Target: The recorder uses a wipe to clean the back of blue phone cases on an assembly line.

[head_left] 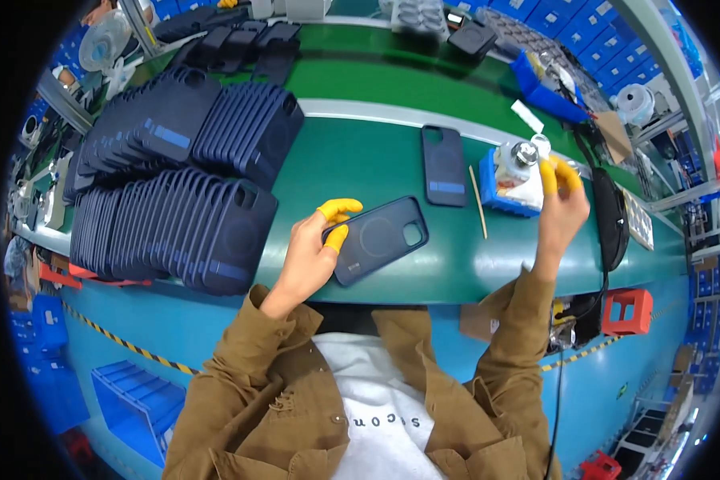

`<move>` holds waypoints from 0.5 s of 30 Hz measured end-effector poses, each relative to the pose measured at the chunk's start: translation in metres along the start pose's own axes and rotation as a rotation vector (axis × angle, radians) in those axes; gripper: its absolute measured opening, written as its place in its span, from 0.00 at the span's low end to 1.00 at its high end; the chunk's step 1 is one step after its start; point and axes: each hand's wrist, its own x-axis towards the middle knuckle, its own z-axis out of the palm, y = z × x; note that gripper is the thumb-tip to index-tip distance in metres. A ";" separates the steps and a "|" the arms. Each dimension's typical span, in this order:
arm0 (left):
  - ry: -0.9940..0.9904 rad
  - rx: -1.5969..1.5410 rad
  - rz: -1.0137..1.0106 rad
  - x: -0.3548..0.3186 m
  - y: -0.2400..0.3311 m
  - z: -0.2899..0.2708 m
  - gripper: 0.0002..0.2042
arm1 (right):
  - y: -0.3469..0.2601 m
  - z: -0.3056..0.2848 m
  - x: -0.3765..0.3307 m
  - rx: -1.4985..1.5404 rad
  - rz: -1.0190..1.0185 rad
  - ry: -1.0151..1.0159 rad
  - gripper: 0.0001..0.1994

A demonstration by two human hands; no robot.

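My left hand (308,256), with yellow finger covers on the fingertips, grips a dark blue phone case (388,240) by its left end. The case is tilted, its camera cutout toward the right, and a faint ring marks its middle. At the right, my raised right hand (564,208) has its yellow-covered fingers curled together beside a bottle with a metal top (524,154). A small pale round piece (541,145) shows just above those fingertips; whether they hold it is unclear. The bottle stands in a blue box (500,202) with white material. Another dark phone case (444,164) lies on the table beyond.
Rows of dark phone cases (176,228) stand stacked on the left. A thin wooden stick (478,204) lies by the blue box. Along the far side runs a green belt (360,68) behind a pale rail. A black pouch-like item (610,220) lies at the right edge.
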 end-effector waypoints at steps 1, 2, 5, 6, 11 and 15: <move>-0.043 0.211 0.070 -0.003 -0.010 -0.001 0.16 | 0.002 0.004 0.010 -0.123 -0.090 -0.049 0.11; -0.014 0.304 0.154 -0.007 -0.016 -0.002 0.17 | 0.002 0.010 0.016 -0.315 -0.130 -0.097 0.13; -0.094 0.193 0.091 -0.019 -0.005 -0.006 0.33 | 0.038 0.009 0.030 -0.710 -0.258 -0.081 0.15; -0.119 0.204 0.120 -0.022 -0.009 -0.009 0.39 | 0.038 0.010 0.031 -0.709 -0.228 -0.108 0.14; -0.197 0.271 0.182 -0.038 -0.013 -0.013 0.53 | 0.021 0.014 0.036 -0.732 -0.091 -0.167 0.12; -0.163 0.223 0.155 -0.039 -0.016 -0.015 0.55 | 0.004 0.012 0.003 -0.307 -0.043 -0.216 0.11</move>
